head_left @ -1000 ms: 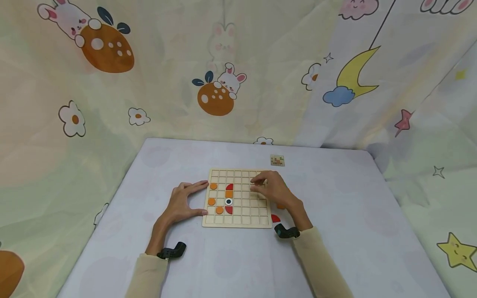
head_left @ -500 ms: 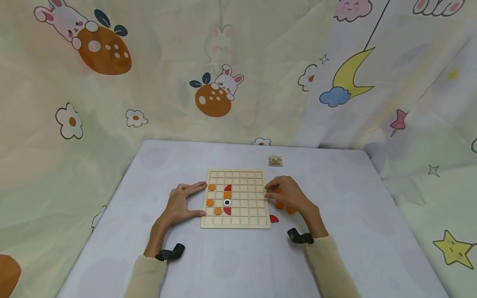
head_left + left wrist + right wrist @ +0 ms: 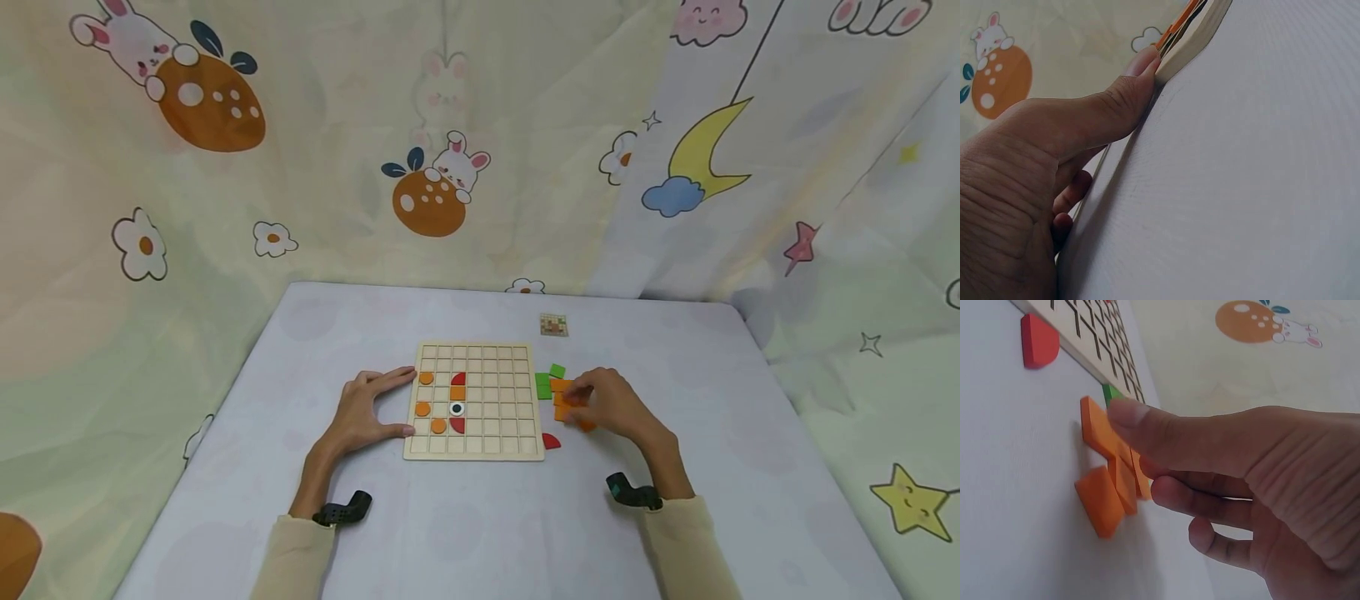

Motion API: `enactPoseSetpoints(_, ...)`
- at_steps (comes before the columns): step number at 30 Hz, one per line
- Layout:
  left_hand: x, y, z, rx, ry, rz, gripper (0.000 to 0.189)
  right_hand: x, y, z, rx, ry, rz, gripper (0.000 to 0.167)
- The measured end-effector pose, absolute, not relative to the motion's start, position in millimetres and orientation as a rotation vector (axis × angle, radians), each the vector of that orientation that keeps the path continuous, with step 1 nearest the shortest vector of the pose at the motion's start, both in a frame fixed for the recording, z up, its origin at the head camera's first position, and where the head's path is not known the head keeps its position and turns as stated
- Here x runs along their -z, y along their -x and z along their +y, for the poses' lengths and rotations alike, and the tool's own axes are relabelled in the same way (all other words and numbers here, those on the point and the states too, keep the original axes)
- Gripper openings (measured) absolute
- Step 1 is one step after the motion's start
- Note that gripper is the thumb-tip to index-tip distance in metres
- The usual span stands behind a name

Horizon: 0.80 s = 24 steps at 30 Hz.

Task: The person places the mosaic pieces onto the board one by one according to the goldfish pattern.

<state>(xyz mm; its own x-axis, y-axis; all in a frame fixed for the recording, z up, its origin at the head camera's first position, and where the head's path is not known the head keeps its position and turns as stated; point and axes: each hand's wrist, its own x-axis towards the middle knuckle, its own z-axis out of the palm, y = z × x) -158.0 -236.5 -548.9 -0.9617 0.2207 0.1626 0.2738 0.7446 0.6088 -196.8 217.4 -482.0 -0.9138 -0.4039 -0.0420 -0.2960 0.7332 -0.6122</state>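
My left hand (image 3: 366,408) rests at the left side of a wooden grid board (image 3: 498,450), thumb and straight fingers spread along its edge. In the left wrist view the thumb (image 3: 1104,115) touches that edge. Over a loose pile of orange blocks (image 3: 559,412) right of the board is my right hand (image 3: 611,404), its thumb and index fingertips apart. Close up, the thumb (image 3: 1147,428) covers part of the orange blocks (image 3: 1100,500); whether it touches them I cannot tell. Orange discs (image 3: 423,409), red quarter-circles (image 3: 458,379), an orange square (image 3: 457,392) and an eye piece (image 3: 457,408) sit on the board.
Green blocks (image 3: 543,386) lie against the board's right edge. Nearer me, a loose red quarter-circle (image 3: 551,441) lies beside the board. A small patterned card (image 3: 554,325) lies beyond the board on the white table (image 3: 465,533).
My right hand has moved from above the board to the right, down to the orange blocks, uncovering the green ones. The left hand stays at the board's edge.
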Motion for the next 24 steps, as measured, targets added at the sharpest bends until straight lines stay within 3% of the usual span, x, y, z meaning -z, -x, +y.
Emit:
enactPoseSetpoints(10, 548.8, 158.3, -236.5, 1.006, 0.401, -2.871, 0.099, 482.3, 190.2, 243.9, 0.916, 0.520, 2.731, 0.031)
enactPoseSetpoints(24, 548.2, 157.4, -236.5, 1.003, 0.415, -2.860, 0.099, 489.4, 188.4, 254.4, 0.898, 0.504, 2.712, 0.023)
